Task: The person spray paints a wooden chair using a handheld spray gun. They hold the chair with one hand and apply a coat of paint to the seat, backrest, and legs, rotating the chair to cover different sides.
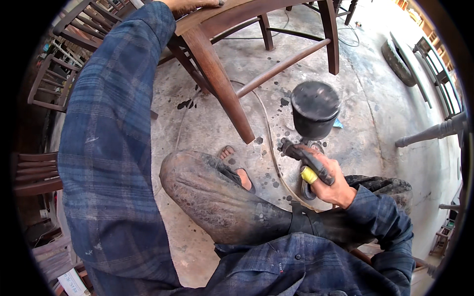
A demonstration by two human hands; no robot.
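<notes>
My right hand (332, 185) is wrapped round a spray gun (308, 160). A round black paint cup (316, 109) sits on top of the gun, its lid slightly blurred. Yellow tape (309, 175) shows by the fingers. The nozzle points left, toward a dark brown wooden chair (217, 84) that stands apart from it. At the top edge, my left hand (190, 4) grips the chair's wood, with most of its fingers cut off by the frame. The chair's near leg slants down toward me.
A pale hose (270, 133) curves over the spotted concrete floor (365, 113). More wooden chairs (54, 81) stand at the left. At the right are a tyre (397, 61) and a grey-painted turned leg (432, 133). My bent knee (185, 180) is just below the chair leg.
</notes>
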